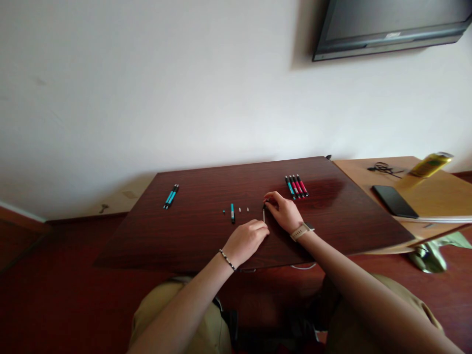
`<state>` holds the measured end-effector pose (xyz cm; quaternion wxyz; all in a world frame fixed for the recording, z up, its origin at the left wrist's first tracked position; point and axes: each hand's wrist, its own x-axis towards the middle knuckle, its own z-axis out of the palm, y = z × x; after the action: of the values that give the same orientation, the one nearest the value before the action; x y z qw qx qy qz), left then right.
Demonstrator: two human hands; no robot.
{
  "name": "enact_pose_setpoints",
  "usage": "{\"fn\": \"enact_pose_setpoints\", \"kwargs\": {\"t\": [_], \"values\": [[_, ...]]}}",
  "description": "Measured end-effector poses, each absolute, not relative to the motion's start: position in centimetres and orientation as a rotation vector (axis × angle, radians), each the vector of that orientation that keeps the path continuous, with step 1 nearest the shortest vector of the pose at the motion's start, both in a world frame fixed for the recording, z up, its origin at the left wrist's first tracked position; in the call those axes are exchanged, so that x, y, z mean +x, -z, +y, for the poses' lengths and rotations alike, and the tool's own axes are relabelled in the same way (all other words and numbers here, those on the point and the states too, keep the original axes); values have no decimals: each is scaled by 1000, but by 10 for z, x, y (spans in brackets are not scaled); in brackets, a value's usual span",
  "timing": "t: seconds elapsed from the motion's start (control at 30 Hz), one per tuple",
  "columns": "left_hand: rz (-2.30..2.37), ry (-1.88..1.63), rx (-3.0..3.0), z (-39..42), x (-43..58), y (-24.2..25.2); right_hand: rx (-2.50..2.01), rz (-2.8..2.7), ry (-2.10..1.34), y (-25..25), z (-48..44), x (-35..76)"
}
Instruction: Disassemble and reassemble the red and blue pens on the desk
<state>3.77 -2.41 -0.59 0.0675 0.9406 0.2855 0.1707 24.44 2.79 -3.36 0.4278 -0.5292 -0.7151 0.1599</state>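
Between my two hands runs a thin white tube (264, 215) with a dark upper end, like the inner part of a pen or mechanical pencil. My left hand (248, 241) pinches its lower end near the table. With fingertips closed, my right hand (283, 210) grips the dark upper end. Left of them lies a blue-and-black pen barrel (232, 213), apart from a tiny blue piece (223, 212). Two small whitish pieces, one nearer the barrel (239, 210) and one nearer my hands (248, 209), lie on the dark wooden table (199, 231).
Two blue pens (171, 196) lie at the left. A row of several blue and red pens (296, 187) is at the back right. On the lighter side table are a black phone (394, 201), a cable (384, 168) and a yellow can (430, 164). A television (394, 29) hangs above.
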Motion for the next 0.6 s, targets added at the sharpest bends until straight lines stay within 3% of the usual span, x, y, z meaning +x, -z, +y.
{"fn": "enact_pose_setpoints", "kwargs": {"t": [0.6], "values": [[916, -559, 2779, -17, 30, 10, -1323, -1789, -447, 30, 24, 249]]}}
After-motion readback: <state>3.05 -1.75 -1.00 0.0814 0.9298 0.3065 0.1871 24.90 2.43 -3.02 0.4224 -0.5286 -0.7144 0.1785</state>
